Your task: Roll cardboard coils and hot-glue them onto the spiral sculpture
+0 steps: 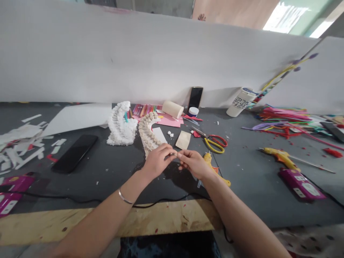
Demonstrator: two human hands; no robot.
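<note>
My left hand (158, 160) and my right hand (194, 163) meet above the grey table, fingertips pinched close together. Whatever sits between them is too small to make out. Just beyond my left hand lies a curved piece (147, 133) covered in rows of beige bits, its lower end partly hidden by that hand. A beige paper square (183, 140) is beyond the fingertips, close to two small white lumps (170, 134) and a white card (160, 135). Beside my right wrist rests a yellow glue gun (208, 157), partly covered by the arm.
Scissors (215, 140) lie right of the paper square. A fluffy white curved piece (122, 123), a black phone (75, 153) and paper strips (16, 154) are on the left. Rightward are another glue gun (281, 156), pipe cleaners (285, 118) and a white cup (240, 102). A cable (166, 201) crosses the front.
</note>
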